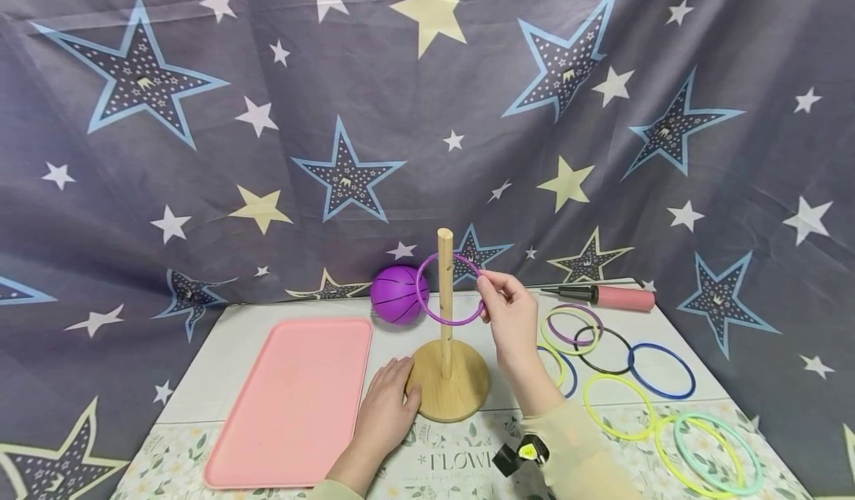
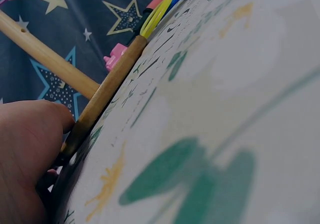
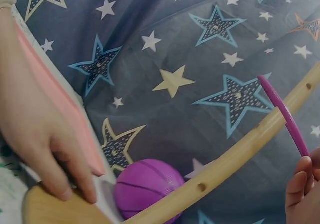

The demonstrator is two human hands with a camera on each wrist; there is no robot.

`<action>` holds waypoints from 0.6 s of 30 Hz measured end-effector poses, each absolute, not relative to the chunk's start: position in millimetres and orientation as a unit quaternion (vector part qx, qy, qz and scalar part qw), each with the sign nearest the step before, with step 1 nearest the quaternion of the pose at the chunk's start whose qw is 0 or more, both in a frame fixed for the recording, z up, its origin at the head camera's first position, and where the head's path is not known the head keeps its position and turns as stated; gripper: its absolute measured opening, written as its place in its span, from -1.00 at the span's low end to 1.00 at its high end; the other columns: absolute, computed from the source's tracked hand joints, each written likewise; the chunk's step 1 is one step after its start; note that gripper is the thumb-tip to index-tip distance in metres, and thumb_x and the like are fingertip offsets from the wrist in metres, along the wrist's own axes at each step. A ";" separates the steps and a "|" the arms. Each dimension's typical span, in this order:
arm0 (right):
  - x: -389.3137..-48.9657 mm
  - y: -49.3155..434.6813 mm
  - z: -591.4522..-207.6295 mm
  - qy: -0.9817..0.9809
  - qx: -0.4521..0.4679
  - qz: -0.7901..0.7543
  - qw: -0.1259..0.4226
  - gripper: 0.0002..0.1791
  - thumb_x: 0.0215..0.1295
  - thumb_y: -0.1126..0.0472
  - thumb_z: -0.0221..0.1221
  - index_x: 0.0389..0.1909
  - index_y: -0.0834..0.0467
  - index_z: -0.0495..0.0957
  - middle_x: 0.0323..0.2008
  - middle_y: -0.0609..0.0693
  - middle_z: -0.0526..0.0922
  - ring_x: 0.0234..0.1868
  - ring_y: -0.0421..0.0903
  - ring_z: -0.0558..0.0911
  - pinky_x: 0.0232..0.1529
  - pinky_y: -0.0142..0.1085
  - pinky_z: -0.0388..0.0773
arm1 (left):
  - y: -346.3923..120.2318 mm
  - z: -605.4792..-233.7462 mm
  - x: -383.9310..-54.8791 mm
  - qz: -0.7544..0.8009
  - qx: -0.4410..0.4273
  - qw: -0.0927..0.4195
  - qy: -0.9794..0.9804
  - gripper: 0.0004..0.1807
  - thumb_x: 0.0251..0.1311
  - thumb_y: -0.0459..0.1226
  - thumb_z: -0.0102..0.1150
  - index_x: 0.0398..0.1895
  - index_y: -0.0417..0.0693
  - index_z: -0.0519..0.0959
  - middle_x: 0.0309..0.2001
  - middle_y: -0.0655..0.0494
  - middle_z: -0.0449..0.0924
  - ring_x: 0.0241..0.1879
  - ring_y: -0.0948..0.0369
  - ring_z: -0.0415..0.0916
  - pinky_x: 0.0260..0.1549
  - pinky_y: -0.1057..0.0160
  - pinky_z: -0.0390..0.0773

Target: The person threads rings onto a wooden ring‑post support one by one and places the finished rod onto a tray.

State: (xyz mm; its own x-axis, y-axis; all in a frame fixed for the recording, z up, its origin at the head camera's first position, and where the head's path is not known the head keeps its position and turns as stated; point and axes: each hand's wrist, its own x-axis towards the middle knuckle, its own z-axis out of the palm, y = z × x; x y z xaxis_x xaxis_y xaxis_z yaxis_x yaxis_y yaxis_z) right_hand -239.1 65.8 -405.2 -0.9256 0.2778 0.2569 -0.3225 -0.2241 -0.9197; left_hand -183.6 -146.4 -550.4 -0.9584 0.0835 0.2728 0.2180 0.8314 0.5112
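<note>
My right hand (image 1: 513, 314) pinches a thin purple ring (image 1: 427, 308) at its right side, between thumb and fingers. The ring is held near the upper part of a wooden post (image 1: 446, 352), and its lower arc crosses in front of the post in the head view. The post rises upright from a round wooden base (image 1: 461, 396). My left hand (image 1: 387, 411) rests at the left edge of that base, its fingers extended and its thumb lying against the rim. In the right wrist view the left hand's fingers (image 3: 60, 179) touch the base.
A purple ball (image 1: 395, 296) sits behind the post. To the left lies a pink tray (image 1: 294, 403). Several loose rings, among them a blue ring (image 1: 691, 377) and a mint ring (image 1: 755, 455), spread over the right side. A pink and black pump (image 1: 624, 298) lies at the back right.
</note>
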 end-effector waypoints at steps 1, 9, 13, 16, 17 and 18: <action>-239.1 66.0 -408.9 -0.594 0.014 0.782 0.189 -0.77 0.54 0.36 0.35 0.07 0.44 0.72 -0.39 -0.06 0.69 -0.59 -0.29 0.51 -0.56 -0.52 0.51 | -146.3 -550.4 -183.5 -0.278 -0.079 0.120 -0.950 -0.40 0.55 -0.21 0.23 0.52 -0.36 0.49 0.51 -0.26 0.50 0.59 -0.20 0.32 0.65 -0.21 0.18; -239.0 69.3 -436.4 -0.612 0.000 0.772 0.170 -0.77 0.56 0.36 0.33 0.08 0.44 0.72 -0.36 -0.01 0.72 -0.58 -0.30 0.50 -0.56 -0.52 0.50 | -145.7 -549.2 -182.8 -0.278 -0.087 0.134 -0.947 -0.41 0.51 -0.24 0.26 0.49 -0.37 0.51 0.48 -0.28 0.53 0.56 -0.24 0.36 0.62 -0.25 0.23; -238.8 70.3 -449.2 -0.616 -0.012 0.771 0.162 -0.79 0.55 0.36 0.34 0.05 0.43 0.74 -0.36 0.02 0.70 -0.58 -0.30 0.50 -0.56 -0.52 0.50 | -145.8 -549.4 -183.0 -0.278 -0.085 0.134 -0.947 -0.41 0.52 -0.24 0.26 0.50 -0.37 0.51 0.48 -0.28 0.53 0.57 -0.23 0.36 0.63 -0.24 0.22; -238.4 71.0 -458.8 -0.619 -0.023 0.770 0.153 -0.78 0.54 0.34 0.35 0.03 0.44 0.73 -0.39 0.01 0.67 -0.57 -0.29 0.51 -0.55 -0.52 0.50 | -145.9 -549.9 -183.5 -0.278 -0.082 0.129 -0.948 -0.40 0.53 -0.22 0.25 0.51 -0.36 0.50 0.49 -0.27 0.52 0.58 -0.22 0.34 0.64 -0.23 0.20; -238.4 71.2 -462.1 -0.620 -0.026 0.769 0.151 -0.77 0.54 0.34 0.35 0.03 0.45 0.72 -0.40 0.01 0.67 -0.57 -0.29 0.51 -0.55 -0.52 0.50 | -146.1 -550.1 -183.7 -0.278 -0.081 0.127 -0.949 -0.40 0.54 -0.21 0.25 0.52 -0.35 0.50 0.50 -0.26 0.52 0.58 -0.21 0.34 0.65 -0.22 0.19; -238.3 71.5 -465.2 -0.622 -0.030 0.768 0.148 -0.76 0.53 0.33 0.36 0.03 0.45 0.72 -0.41 -0.01 0.66 -0.56 -0.29 0.51 -0.54 -0.52 0.49 | -146.1 -550.3 -183.9 -0.278 -0.081 0.127 -0.949 -0.40 0.54 -0.21 0.25 0.52 -0.35 0.50 0.50 -0.26 0.52 0.59 -0.21 0.33 0.65 -0.22 0.19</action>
State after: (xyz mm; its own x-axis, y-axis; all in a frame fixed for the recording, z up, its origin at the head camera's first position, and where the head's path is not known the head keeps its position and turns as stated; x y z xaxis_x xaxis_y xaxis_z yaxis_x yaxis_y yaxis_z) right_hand -238.3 71.5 -465.2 -0.9543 0.2649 0.1381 -0.1900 -0.1813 -0.9649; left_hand -183.9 -146.1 -550.3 -0.9549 0.0826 0.2851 0.2234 0.8325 0.5071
